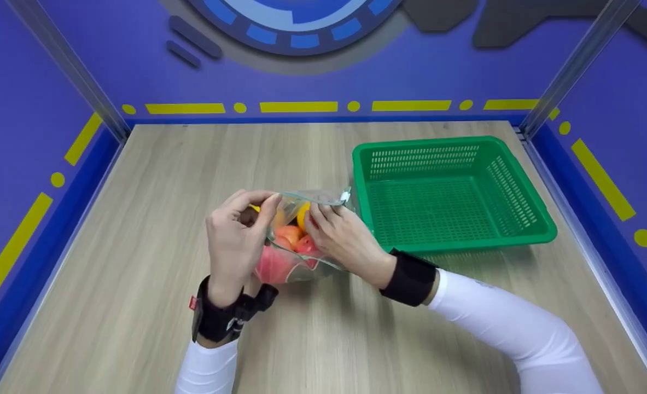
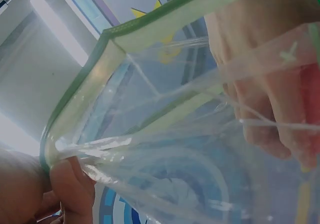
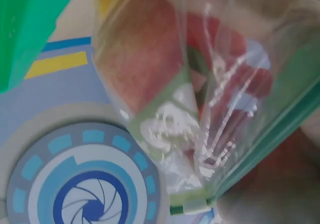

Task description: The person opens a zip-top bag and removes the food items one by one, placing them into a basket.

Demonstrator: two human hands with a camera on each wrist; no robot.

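A clear zip bag [image 1: 301,272] with a green seal strip stands on the table, its mouth spread apart. Inside lie several fruits: a pink peach-like one [image 1: 273,265], an orange-red one [image 1: 289,235] and a yellow one [image 1: 302,216]. My left hand [image 1: 234,235] pinches the left edge of the bag's mouth between thumb and fingers. My right hand [image 1: 350,241] reaches into the mouth, fingers pointing down among the fruits. In the left wrist view its fingers [image 2: 272,108] are beside something red [image 2: 311,91]; I cannot tell whether they grip it. A white slider [image 1: 345,195] sits at the seal's right end.
Just right of the bag stands a green plastic basket [image 1: 432,210] with slotted walls and nothing in it. Blue printed panels [image 1: 312,82] enclose the wooden table [image 1: 153,180] at the back and both sides.
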